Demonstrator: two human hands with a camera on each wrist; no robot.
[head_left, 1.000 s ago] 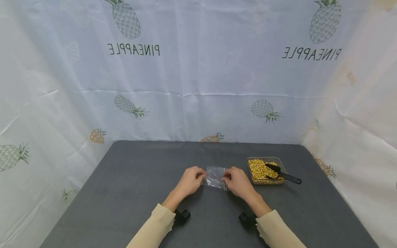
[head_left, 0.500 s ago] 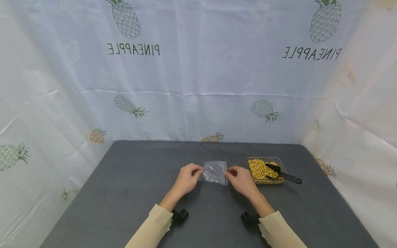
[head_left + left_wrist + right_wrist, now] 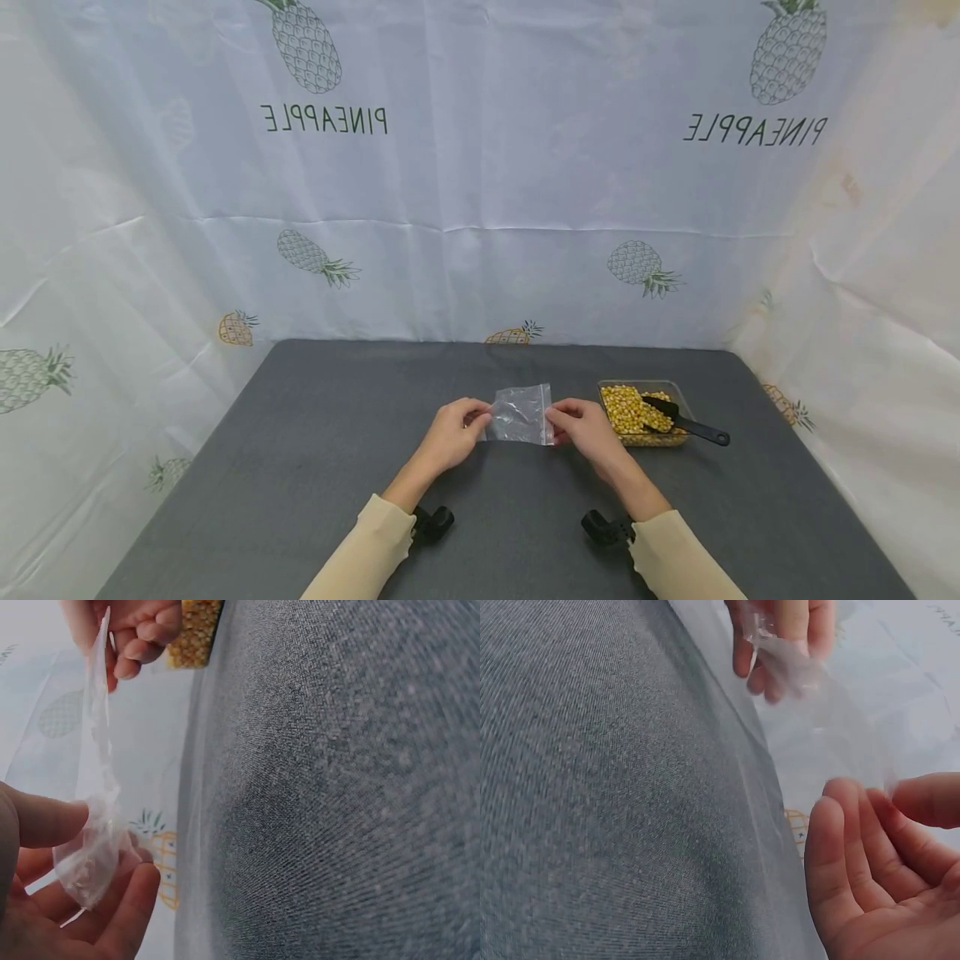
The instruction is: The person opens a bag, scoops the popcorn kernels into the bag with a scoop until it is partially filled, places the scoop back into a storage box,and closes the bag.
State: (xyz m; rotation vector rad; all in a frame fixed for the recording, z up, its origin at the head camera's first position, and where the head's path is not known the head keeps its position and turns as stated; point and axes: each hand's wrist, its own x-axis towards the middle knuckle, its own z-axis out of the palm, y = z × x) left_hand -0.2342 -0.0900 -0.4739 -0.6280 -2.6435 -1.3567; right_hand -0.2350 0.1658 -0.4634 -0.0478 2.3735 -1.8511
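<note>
A small clear zip-lock bag [image 3: 517,415] is stretched between both hands above the dark table, its zip edge toward the right. My left hand [image 3: 454,432] pinches the bag's left end between thumb and fingers; in the left wrist view, the crumpled plastic [image 3: 88,862] lies between thumb and fingertips. At the zip edge, my right hand [image 3: 588,429] pinches the plastic with thumb and index finger. The right wrist view shows the other fingers [image 3: 829,840] of that hand loosely bent below the bag [image 3: 840,727]. Nothing shows inside the bag.
Right of the hands stands a clear rectangular container [image 3: 611,437] of yellow corn kernels [image 3: 624,407]. A black scoop [image 3: 701,429] rests in it, handle sticking out over the right rim. Pineapple-print curtains [image 3: 480,167] enclose the grey table [image 3: 337,467] at the back and sides.
The bag has risen slightly and tilted up, and more of it shows between the hands. My right hand has shifted a little right and now pinches the zip edge.
</note>
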